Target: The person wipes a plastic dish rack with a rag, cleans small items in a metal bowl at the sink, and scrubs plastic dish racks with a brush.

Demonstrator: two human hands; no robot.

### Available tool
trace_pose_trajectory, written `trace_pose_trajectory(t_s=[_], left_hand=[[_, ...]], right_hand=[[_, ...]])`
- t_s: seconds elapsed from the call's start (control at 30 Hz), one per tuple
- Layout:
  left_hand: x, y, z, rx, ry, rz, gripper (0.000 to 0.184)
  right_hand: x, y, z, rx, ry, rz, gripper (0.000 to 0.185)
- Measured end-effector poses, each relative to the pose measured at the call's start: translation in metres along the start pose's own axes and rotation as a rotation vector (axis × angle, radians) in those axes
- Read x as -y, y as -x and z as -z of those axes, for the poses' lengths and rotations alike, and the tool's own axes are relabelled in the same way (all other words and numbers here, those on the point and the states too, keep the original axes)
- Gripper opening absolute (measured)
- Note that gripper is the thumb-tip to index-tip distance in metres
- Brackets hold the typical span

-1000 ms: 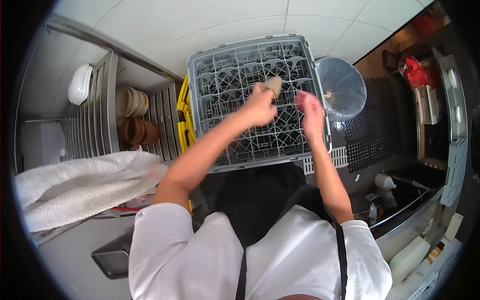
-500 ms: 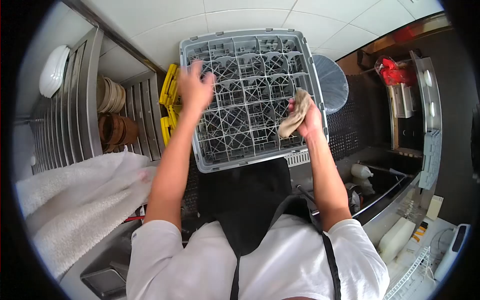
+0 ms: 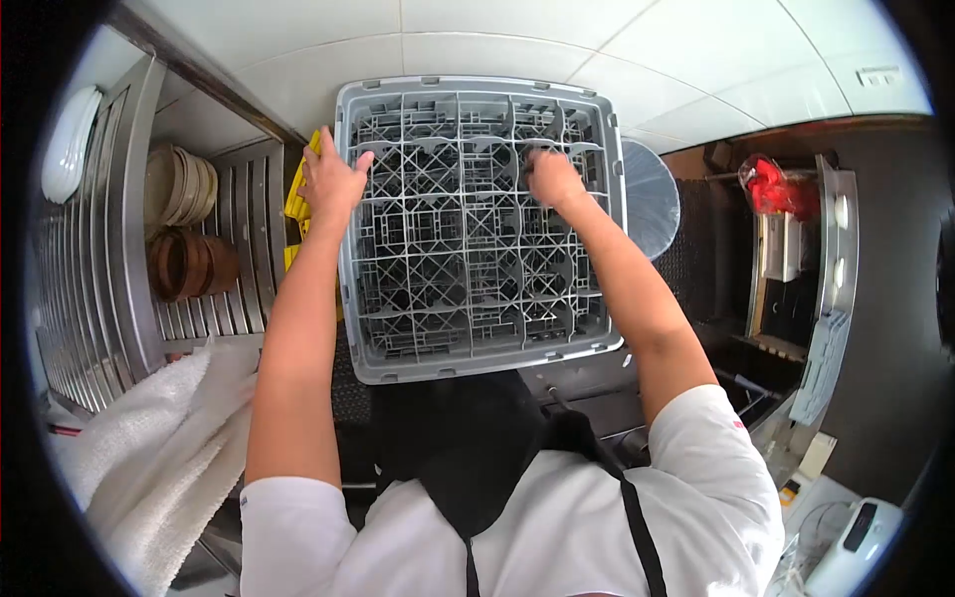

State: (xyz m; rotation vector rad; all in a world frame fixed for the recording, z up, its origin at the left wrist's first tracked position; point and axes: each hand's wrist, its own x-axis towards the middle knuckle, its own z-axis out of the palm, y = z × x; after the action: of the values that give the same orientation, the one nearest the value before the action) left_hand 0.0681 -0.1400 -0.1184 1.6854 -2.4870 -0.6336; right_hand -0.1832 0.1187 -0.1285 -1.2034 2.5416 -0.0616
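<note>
A grey plastic dishwasher rack [image 3: 468,370] with a square grid of compartments lies in front of me. At its left rim, my left hand [image 3: 333,184] grips the side, thumb towards the grid and fingers over the outer edge. My right hand [image 3: 555,179] is closed above the upper right compartments and slightly blurred. Something dark shows at its fingertips; the beige cloth it held is mostly hidden now, so I see only this small part of it.
Yellow plastic parts [image 3: 296,204] sit left of the rack. Slatted metal shelves hold stacked bowls [image 3: 184,187] and brown round containers [image 3: 194,265]. A white towel [image 3: 164,438] hangs lower left. Right of the rack stands a round plastic-covered bin [image 3: 652,199]; a tiled wall [image 3: 497,50] rises behind.
My left hand has moved from over the grid to the rack's left rim. My right hand has gone up and left over the compartments, and the cloth has dropped mostly out of sight.
</note>
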Motion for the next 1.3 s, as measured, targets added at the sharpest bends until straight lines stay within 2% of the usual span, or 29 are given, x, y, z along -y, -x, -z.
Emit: trace_pose_trajectory(t_s=[0.03,0.13,0.17,0.2,0.27,0.37,0.47,0.5,0.6,0.73,0.77,0.9,1.03,1.17,1.3], left_hand=[[-0.001,0.001,-0.001,-0.036,-0.016,-0.005,0.093],[0.005,-0.004,-0.005,-0.069,0.012,-0.075,0.090],[0.006,-0.004,-0.006,-0.096,0.044,-0.104,0.086],[0.004,-0.004,-0.003,-0.087,0.045,-0.104,0.085],[0.005,-0.004,-0.002,-0.073,0.055,-0.095,0.083],[0.008,-0.004,-0.006,-0.066,0.039,-0.085,0.080],[0.005,-0.004,-0.001,-0.013,0.036,-0.073,0.071],[0.005,-0.004,0.000,-0.001,0.050,-0.076,0.068],[0.008,-0.006,-0.002,-0.041,0.062,-0.082,0.061],[-0.002,0.000,0.011,0.006,0.064,-0.049,0.059],[-0.003,-0.001,0.013,0.010,0.067,-0.043,0.059],[0.000,-0.001,0.011,-0.002,0.055,-0.053,0.059],[0.000,-0.003,0.011,0.068,0.042,-0.017,0.059],[-0.001,0.000,0.014,0.010,0.077,-0.022,0.059],[0.002,-0.001,0.012,0.013,0.095,-0.047,0.057]], right_hand=[[0.003,-0.011,-0.007,0.204,0.064,0.007,0.021],[-0.007,-0.035,-0.015,0.274,0.235,0.223,0.019],[-0.012,-0.041,-0.016,0.169,0.042,0.122,0.019],[-0.009,-0.045,-0.013,0.091,-0.014,0.059,0.020],[-0.004,-0.035,-0.011,0.078,-0.037,-0.058,0.020],[-0.014,-0.035,-0.020,0.123,0.123,0.066,0.020],[0.026,-0.028,0.029,0.489,0.327,0.020,0.018],[0.026,-0.031,0.030,0.486,0.392,0.104,0.017],[0.026,-0.033,0.036,0.236,0.349,0.014,0.016],[-0.004,-0.013,-0.001,-0.110,0.052,0.115,0.016],[-0.019,-0.021,-0.014,-0.064,-0.064,0.164,0.019],[-0.013,-0.047,-0.007,0.371,0.199,0.237,0.021],[0.000,-0.047,-0.007,0.351,0.376,0.197,0.021],[-0.007,-0.049,-0.016,0.302,0.424,0.232,0.022],[0.001,-0.048,0.001,0.405,0.518,0.299,0.020]])
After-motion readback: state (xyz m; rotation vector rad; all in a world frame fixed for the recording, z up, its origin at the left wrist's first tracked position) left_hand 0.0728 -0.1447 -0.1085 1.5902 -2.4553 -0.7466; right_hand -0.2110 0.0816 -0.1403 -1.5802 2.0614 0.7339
